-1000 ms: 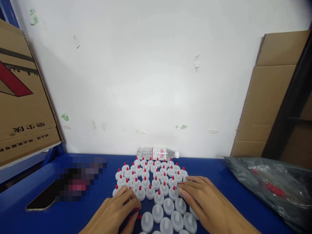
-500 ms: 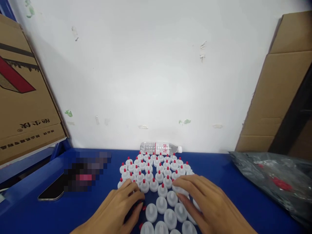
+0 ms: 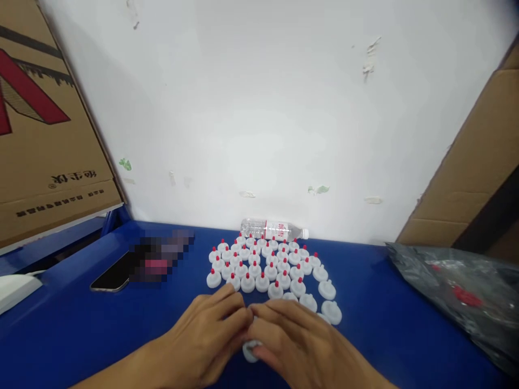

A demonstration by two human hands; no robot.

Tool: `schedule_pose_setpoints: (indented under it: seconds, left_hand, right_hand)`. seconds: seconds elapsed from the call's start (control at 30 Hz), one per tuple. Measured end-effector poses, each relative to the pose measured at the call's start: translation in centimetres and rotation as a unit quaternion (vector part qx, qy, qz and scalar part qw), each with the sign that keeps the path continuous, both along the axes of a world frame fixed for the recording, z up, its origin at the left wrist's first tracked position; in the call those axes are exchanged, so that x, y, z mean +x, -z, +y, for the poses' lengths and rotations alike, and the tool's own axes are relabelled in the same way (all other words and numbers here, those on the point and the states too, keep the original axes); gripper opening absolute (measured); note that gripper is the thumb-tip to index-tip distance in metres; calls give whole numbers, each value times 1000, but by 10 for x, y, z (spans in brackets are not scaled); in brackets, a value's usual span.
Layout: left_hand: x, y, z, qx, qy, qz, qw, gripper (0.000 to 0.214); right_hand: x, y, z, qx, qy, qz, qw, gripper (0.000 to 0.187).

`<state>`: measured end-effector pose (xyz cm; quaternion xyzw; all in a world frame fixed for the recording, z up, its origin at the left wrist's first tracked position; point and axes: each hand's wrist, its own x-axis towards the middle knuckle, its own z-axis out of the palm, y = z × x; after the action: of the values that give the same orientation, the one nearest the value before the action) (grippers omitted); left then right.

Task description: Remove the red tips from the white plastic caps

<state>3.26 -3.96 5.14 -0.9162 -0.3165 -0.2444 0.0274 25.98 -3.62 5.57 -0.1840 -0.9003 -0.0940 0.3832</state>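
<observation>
My left hand and my right hand meet at the front middle of the table, fingertips touching. The right fingers are closed around a white round nozzle cap, whose lower edge shows below the thumb. The left hand's fingers are pinched at its top; whatever lies between them is hidden. Beyond stand several rows of white caps with red tips. White caps with bare nozzles stand to the right, some partly behind my right hand.
A clear bottle lies behind the caps, against the white wall. At left are a phone, a blurred patch and a cardboard box. A grey plastic bag with red pieces lies at right, near more cardboard.
My hands have come together from either side, the left moving right and the right moving left onto a white cap. The view has shifted, so the table appears higher.
</observation>
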Motion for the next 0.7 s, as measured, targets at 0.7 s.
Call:
schedule_pose_setpoints:
  seconds: [0.7]
  left_hand:
    - [-10,2,24,-131,-64,34,989,20]
  right_hand:
    - [81,10,55,-147,229,-52,961,31]
